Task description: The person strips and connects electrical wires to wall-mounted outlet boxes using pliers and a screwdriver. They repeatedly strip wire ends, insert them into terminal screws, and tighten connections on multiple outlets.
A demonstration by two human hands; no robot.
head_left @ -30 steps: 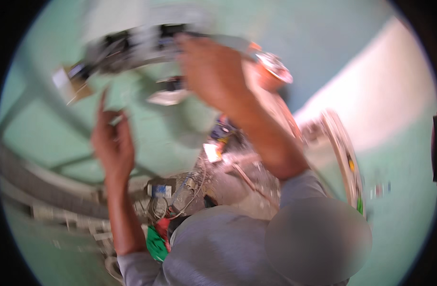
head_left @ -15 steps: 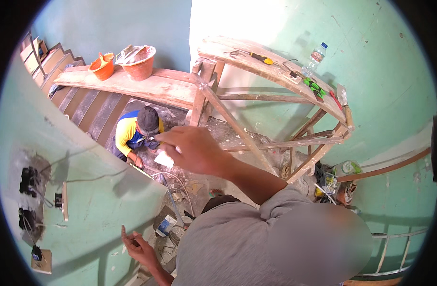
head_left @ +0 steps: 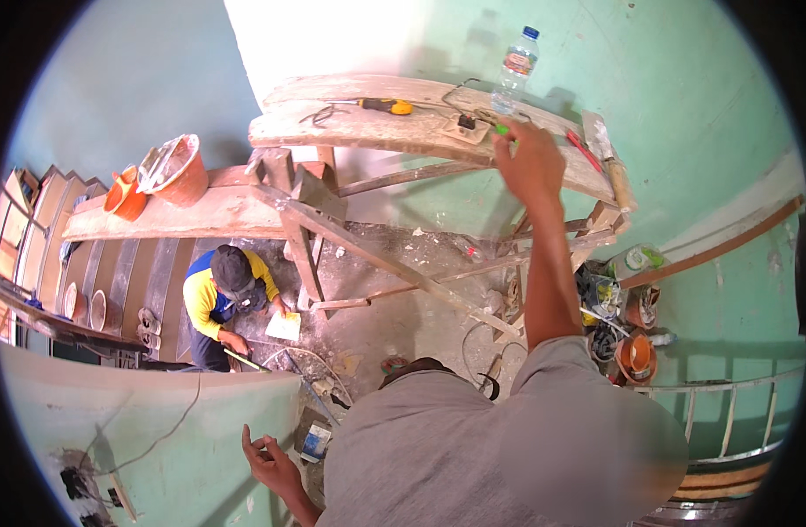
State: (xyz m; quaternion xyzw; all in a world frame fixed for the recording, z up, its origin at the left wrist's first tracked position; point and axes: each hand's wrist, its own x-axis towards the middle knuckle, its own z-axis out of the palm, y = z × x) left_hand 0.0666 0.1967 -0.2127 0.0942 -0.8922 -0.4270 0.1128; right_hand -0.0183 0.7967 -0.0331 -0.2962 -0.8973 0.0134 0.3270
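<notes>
My right hand (head_left: pixel 530 162) is at the wooden scaffold plank (head_left: pixel 310 127), fingers curled over a green tool (head_left: pixel 502 130) that they mostly hide. Near it are a black socket on a plate (head_left: pixel 465 126), a clear water bottle (head_left: pixel 516 68), a yellow-black screwdriver (head_left: pixel 385 105), a red-handled tool (head_left: pixel 584 149) and a wooden-handled scraper (head_left: pixel 618 180). My left hand (head_left: pixel 271 461) is low beside the green wall (head_left: pixel 183 465), index finger extended and the others curled; what they hold, if anything, is too small to make out.
A co-worker (head_left: pixel 227 299) in yellow and blue crouches below, by the stairs (head_left: pixel 122 299). Orange buckets (head_left: pixel 170 189) stand on a lower plank. Wall openings with wires (head_left: pixel 73 479) are at lower left, clutter (head_left: pixel 600 294) and a railing (head_left: pixel 732 386) at right.
My right hand has moved right and up from over the co-worker to the tools on the upper plank. The view has swung from the wall openings toward the scaffold.
</notes>
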